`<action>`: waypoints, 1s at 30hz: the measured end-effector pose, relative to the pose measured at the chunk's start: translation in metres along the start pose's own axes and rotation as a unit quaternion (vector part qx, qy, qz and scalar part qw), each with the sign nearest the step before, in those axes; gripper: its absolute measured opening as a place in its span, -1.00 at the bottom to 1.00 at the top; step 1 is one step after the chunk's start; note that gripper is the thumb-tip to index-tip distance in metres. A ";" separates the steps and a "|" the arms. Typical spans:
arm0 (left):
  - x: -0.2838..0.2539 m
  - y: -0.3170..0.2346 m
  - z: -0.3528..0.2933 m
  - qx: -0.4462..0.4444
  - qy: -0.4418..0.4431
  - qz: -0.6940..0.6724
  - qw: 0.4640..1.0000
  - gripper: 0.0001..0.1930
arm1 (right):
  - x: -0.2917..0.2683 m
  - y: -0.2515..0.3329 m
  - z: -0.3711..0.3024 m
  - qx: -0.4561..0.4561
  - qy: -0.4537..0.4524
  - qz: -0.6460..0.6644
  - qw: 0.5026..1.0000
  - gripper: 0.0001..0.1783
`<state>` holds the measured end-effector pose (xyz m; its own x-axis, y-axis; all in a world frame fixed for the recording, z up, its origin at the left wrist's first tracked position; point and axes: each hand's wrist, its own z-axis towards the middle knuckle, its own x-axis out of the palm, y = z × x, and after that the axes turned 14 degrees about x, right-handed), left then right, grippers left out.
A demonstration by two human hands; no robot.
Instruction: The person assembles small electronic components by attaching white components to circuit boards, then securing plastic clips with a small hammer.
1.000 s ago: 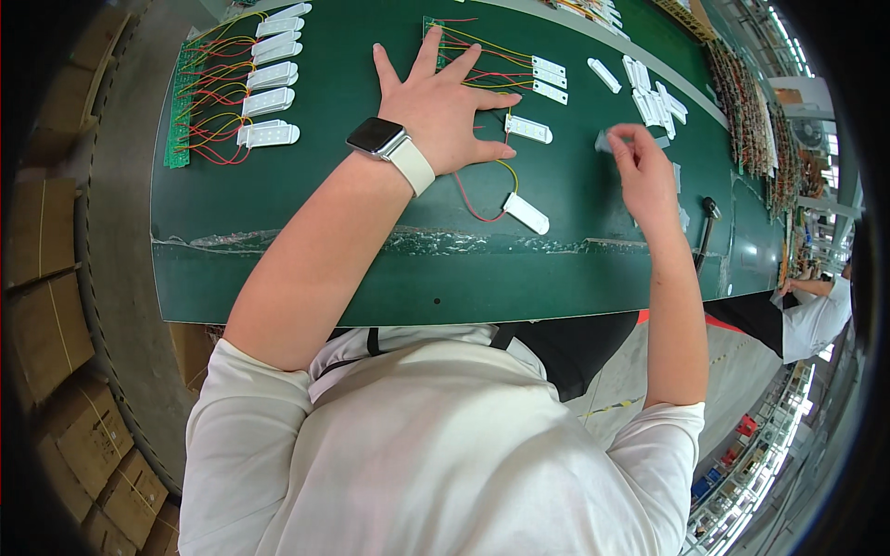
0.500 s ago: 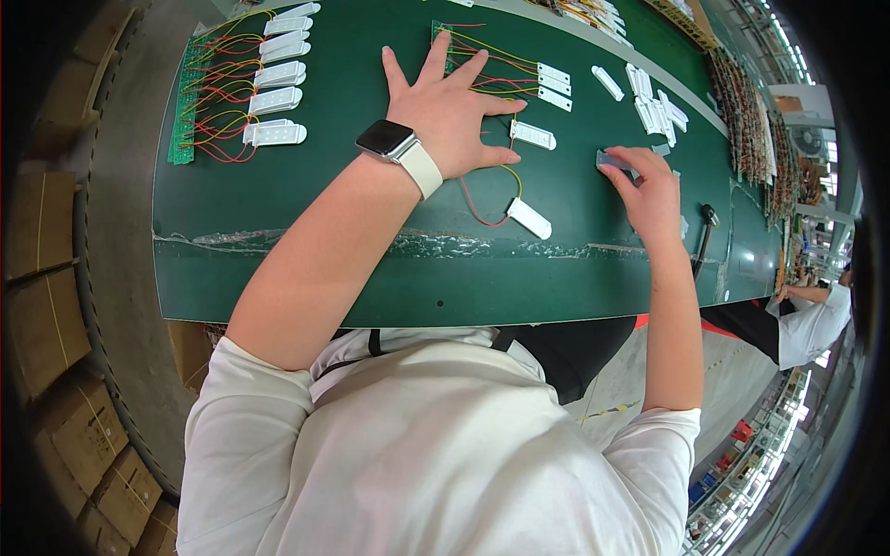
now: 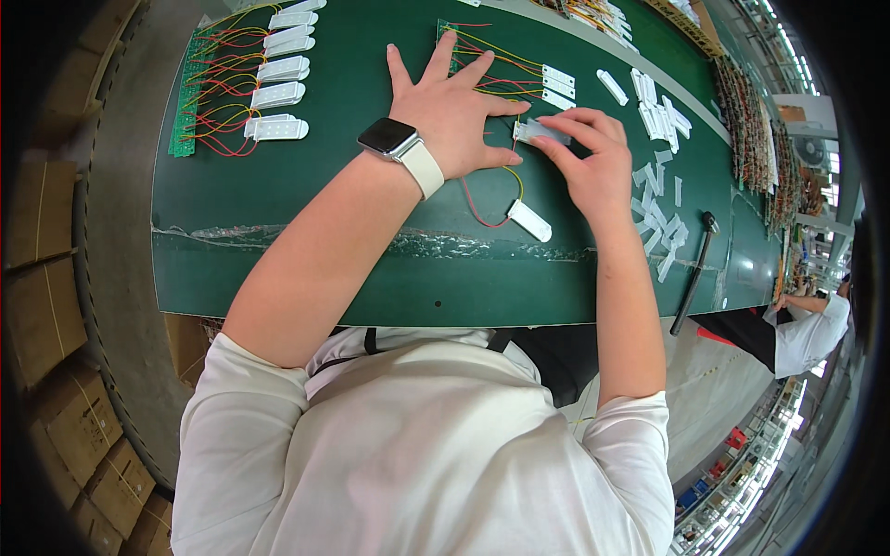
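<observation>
My left hand [image 3: 450, 116] lies flat with its fingers spread. It covers part of a green circuit board [image 3: 444, 35] and its red and yellow wires. To its right, my right hand [image 3: 593, 153] pinches a translucent plastic strip [image 3: 545, 132] over a wired white module, which the strip and fingers partly hide. Nearer me, another white module [image 3: 530, 221] rests at the end of a red and a yellow wire. Just beyond my right hand, several flat white modules [image 3: 558, 85] sit side by side on their wires.
At the left stands a second green board [image 3: 192, 93] wired to several white modules [image 3: 278, 128]. Loose white pieces [image 3: 660, 116] and scattered translucent strips [image 3: 656, 222] lie at right, by a black-handled tool [image 3: 695, 273]. A person [image 3: 811, 329] sits farther right.
My right hand has moved left from the pile of translucent strips, carrying one to the wired white module beside my left hand. The left hand stays spread in place.
</observation>
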<state>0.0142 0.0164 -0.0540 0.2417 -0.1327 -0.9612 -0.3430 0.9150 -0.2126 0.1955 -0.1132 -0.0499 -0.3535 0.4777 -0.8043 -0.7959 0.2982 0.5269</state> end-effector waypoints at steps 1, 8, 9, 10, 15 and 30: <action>0.000 0.000 0.000 -0.001 -0.004 -0.001 1.000 -0.32 | 0.005 0.001 0.001 0.003 0.012 0.002 1.000 -0.71; -0.002 -0.002 0.001 -0.001 0.000 -0.008 1.000 -0.33 | 0.009 0.001 -0.002 0.029 0.037 0.012 0.999 -0.69; -0.002 -0.002 0.000 -0.002 -0.003 -0.006 1.000 -0.33 | 0.009 0.002 -0.002 0.029 0.039 0.011 0.999 -0.68; -0.002 -0.001 0.000 -0.002 -0.006 -0.007 1.000 -0.33 | 0.010 0.002 -0.002 0.030 0.039 0.010 0.999 -0.68; -0.001 -0.001 0.001 -0.002 0.002 -0.006 1.000 -0.32 | 0.013 0.001 -0.003 0.035 0.034 0.011 0.999 -0.68; -0.001 -0.002 0.004 0.013 0.009 0.014 1.000 -0.29 | -0.049 -0.016 -0.020 0.091 -0.020 0.028 0.995 -0.59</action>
<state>0.0180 0.0157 -0.0522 0.2159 -0.1128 -0.9699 -0.3261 0.9279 -0.1805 0.2163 -0.1578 -0.0241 -0.3730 0.5290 -0.7622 -0.6712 0.4134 0.6153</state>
